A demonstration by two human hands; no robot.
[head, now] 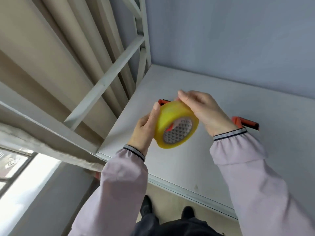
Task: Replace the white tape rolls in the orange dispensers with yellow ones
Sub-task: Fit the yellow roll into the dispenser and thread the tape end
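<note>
Both hands, left [144, 132] and right [202, 109], clasp the yellow roll [175, 123] mid-frame; light, stiff, slick—best gripped by its rim.

The yellow tape roll [176, 124] between the left hand [144, 132] and the right hand [203, 110] looks like shiny, smooth plastic. Its core [178, 132] looks like paper with a printed pattern. The orange dispenser [245, 124] behind the right hand looks like hard plastic. The surface [187, 167] under the hands is matt, smooth and pale. The sleeves [122, 193] are soft pink cloth.
</note>
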